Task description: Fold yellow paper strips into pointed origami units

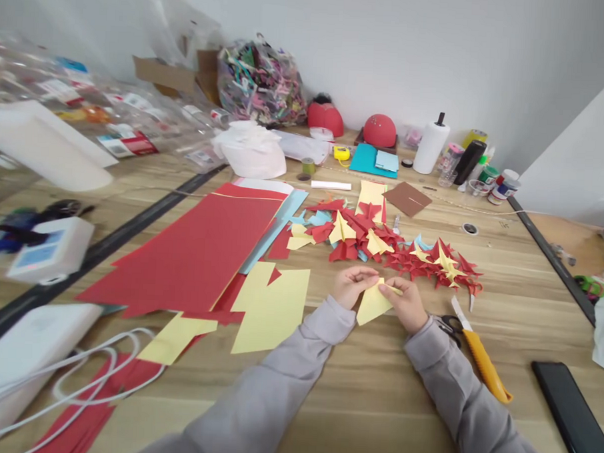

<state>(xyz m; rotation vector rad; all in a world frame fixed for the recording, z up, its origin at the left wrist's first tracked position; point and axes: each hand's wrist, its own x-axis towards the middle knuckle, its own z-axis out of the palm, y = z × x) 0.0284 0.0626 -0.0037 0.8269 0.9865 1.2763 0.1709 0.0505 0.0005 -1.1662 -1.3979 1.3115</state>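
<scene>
A small piece of yellow paper (374,306) is pinched at its top edge between my two hands, its lower part hanging toward me. My left hand (352,285) grips the upper left corner with thumb and fingers. On the other side my right hand (403,302) holds the upper right, the thumb pressed on the paper. Just beyond lies a heap of folded red and yellow paper pieces (342,229), with some light blue ones. Pointed folded paper shapes (448,265) lie to its right. Any fold under my fingertips is hidden.
Large red sheets (195,248) and cut yellow paper (275,312) lie to the left. An orange-handled knife (486,368) and black-handled scissors (452,328) lie beside my right forearm. A black phone (577,415) is at the right. White cables (100,381) loop at lower left.
</scene>
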